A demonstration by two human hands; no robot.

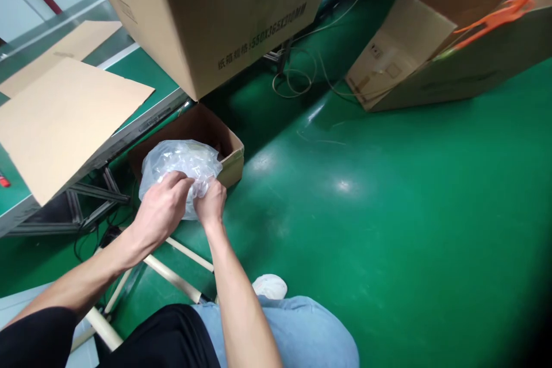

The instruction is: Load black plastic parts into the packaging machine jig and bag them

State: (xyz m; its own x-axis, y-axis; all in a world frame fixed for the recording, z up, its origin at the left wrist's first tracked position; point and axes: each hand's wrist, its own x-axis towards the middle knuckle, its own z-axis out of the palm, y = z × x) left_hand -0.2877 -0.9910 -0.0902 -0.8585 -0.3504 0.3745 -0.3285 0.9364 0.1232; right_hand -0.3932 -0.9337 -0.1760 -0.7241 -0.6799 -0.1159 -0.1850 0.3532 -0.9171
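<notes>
Leftmost, pale cardboard sheets (73,121) on the green-topped desk (149,72); the nearer sheet juts a corner past the edge. Next, left hand (166,204), reaching in from lower left. Its fingers are curled, thumb and forefinger seemingly pinching a fold of film; tips partly hidden.

Directly ahead of the fingers, a clear plastic bag (181,155): crumpled, puffed, bulk lying beyond the knuckles and a little to the left, at the near end of an open carton (233,169) standing beside the desk. Cannot tell whether it rests on the near rim or hangs before it. No clear long axis to the rounded mass; gathered part sits between the two hands, on the side toward the person.

Just right, right hand (211,201), fingers bent inward and pressed together on the bag's right side, contact points only partly visible. Neither hand is clearly nearer; both touch it, close beside each other.

Above, a large printed carton (207,23) overhangs the desk edge. Far right, well apart across the green floor (366,213): another open carton (452,80), orange item (513,8) at its rim.
</notes>
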